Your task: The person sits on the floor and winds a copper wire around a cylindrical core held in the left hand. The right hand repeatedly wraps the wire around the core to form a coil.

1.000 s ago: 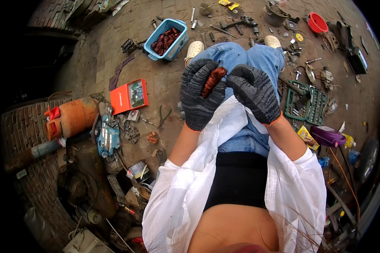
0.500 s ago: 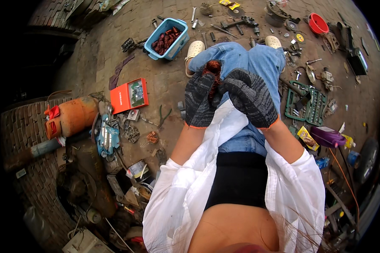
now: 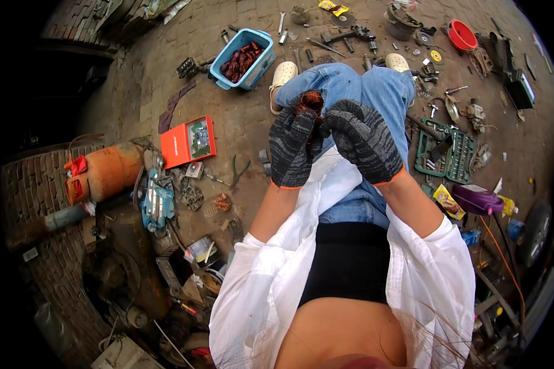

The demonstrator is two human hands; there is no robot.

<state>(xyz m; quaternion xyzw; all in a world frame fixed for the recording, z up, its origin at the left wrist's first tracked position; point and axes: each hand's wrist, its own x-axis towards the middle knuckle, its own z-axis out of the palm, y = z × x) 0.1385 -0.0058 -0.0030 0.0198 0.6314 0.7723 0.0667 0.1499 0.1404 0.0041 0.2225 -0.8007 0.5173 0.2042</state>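
Observation:
A bundle of reddish copper wire (image 3: 309, 102) stands tilted between my gloved hands above my jean-clad knees. My left hand (image 3: 292, 147), in a grey-and-black knitted glove, is closed around the bundle, whose top shows above the fingers. My right hand (image 3: 363, 144), gloved the same way, has its thumb and fingers pinched against the bundle's right side; whether they grip a loose strand is hidden. The lower part of the coil is covered by both hands.
A blue bin (image 3: 258, 64) of copper coils stands beyond my left shoe. Around me lie an orange gas cylinder (image 3: 114, 169), a red box (image 3: 172, 147), a green socket case (image 3: 465, 157), a purple jug (image 3: 474, 198), a red bowl (image 3: 461, 34) and scattered metal parts.
Since a second ago, the copper bundle has turned from a slanting to a more upright position, with more of it covered. My left hand has rotated, and my right fingers have moved onto the bundle.

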